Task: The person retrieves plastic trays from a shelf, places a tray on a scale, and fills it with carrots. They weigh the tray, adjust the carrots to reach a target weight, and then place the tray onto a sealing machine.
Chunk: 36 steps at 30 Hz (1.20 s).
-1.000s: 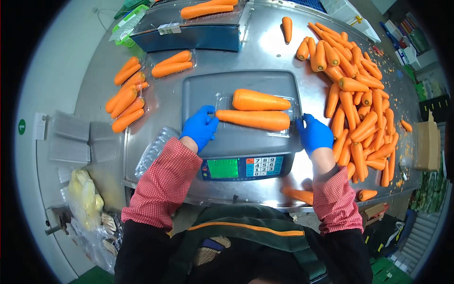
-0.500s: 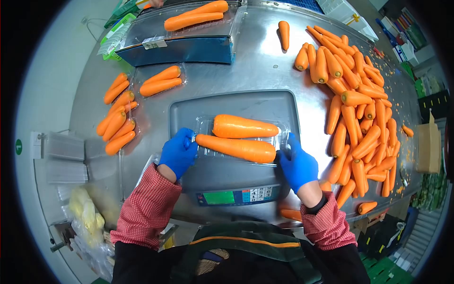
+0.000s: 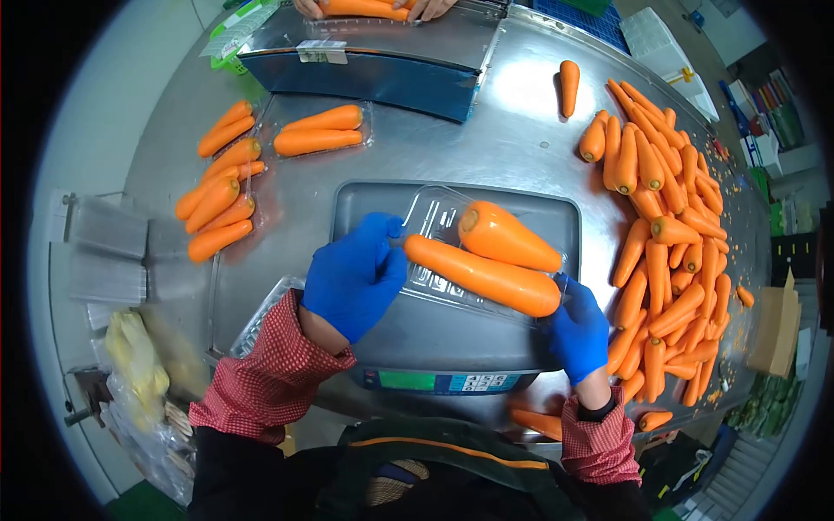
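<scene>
A clear plastic tray (image 3: 427, 211) with two carrots in it is held over the grey platform of a digital scale (image 3: 391, 340). The long carrot (image 3: 482, 274) lies along the near side, and the thicker carrot (image 3: 514, 236) lies behind it. My left hand (image 3: 358, 276), in a blue glove, is closed on the tray's left end by the long carrot's narrow tip. At the right end, my right hand (image 3: 578, 334), also gloved in blue, grips the tray with its fingers partly hidden. The tray is slanted, its right end nearer to me.
A big carrot pile (image 3: 669, 252) covers the table's right side. Packed carrots (image 3: 319, 141) lie at the left, near an empty clear tray (image 3: 269, 313). Behind the scale stands a blue-fronted machine (image 3: 365, 82), where another person's hands (image 3: 430, 9) hold carrots.
The tray has turned so its right end dips toward me, and the thicker carrot has tilted with it. Both my hands moved right. Another person's hands now show on the carrots at the machine.
</scene>
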Tool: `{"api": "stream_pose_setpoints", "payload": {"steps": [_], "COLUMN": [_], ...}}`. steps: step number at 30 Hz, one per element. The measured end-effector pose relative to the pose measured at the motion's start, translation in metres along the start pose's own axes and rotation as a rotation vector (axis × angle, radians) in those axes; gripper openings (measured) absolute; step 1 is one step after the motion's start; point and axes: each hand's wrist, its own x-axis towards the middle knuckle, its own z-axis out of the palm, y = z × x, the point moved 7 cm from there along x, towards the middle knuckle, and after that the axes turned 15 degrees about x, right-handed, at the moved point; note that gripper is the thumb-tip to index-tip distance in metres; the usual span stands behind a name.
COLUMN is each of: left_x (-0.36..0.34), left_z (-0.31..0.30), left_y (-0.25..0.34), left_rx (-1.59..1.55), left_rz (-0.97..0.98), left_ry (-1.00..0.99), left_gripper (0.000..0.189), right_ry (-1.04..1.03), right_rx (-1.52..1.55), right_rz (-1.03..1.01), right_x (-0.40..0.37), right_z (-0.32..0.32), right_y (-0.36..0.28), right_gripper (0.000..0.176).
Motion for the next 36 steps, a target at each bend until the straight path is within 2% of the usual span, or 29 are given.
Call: {"api": "stream_pose_setpoints", "payload": {"steps": [1,4,10,13,16,19,22,23,24,26,28,30,34,36], "left_x": [0.000,0.001,-0.002,-0.003,-0.004,-0.007,-0.008,-0.008,-0.008,-0.008,-0.007,-0.007,-0.007,-0.007], "left_z": [-0.002,-0.007,-0.013,-0.015,-0.011,-0.004,0.002,0.002,0.004,0.005,0.004,0.005,0.005,0.006], "left_y": [0.002,0.009,0.015,0.017,0.011,-0.003,-0.012,-0.013,-0.013,-0.010,-0.007,-0.007,-0.007,-0.009], "left_rx": [-0.002,0.020,0.025,0.023,-0.003,0.019,-0.015,-0.019,-0.024,-0.030,-0.029,-0.008,0.029,0.028], "left_rz": [0.008,0.081,0.107,0.153,0.148,0.169,0.093,0.091,0.089,0.093,0.101,0.119,0.133,0.124], "left_ry": [0.004,0.004,-0.026,-0.007,-0.007,0.109,0.010,0.005,-0.001,-0.006,-0.007,0.007,0.019,0.005], "left_gripper": [0.031,0.028,0.026,0.025,0.025,0.033,0.033,0.033,0.033,0.033,0.033,0.032,0.031,0.030], "right_ry": [0.006,-0.002,0.007,0.025,0.020,0.055,0.026,0.081,0.059,-0.067,-0.162,-0.308,-0.425,-0.425], "right_rx": [-0.007,0.041,0.026,-0.001,-0.082,-0.489,-0.939,-0.930,-0.693,-0.510,-0.621,-0.809,-1.099,-1.199], "right_rz": [0.035,-0.026,0.091,0.062,0.060,0.040,-0.442,-0.490,-0.489,-0.716,-0.697,-0.956,-0.932,-0.971], "right_x": [-0.001,0.002,-0.003,-0.003,-0.001,-0.007,-0.006,-0.006,-0.006,-0.003,-0.010,-0.019,-0.008,-0.010], "right_z": [0.002,0.000,0.003,0.005,0.002,0.006,0.005,0.001,0.009,0.037,0.078,0.119,0.152,0.159], "right_y": [-0.003,0.002,-0.003,-0.004,0.002,-0.018,-0.056,-0.068,-0.082,-0.104,-0.125,-0.143,-0.136,-0.133], "right_gripper": [0.039,0.040,0.038,0.039,0.041,0.032,0.023,0.021,0.025,0.031,0.040,0.046,0.038,0.027]}}
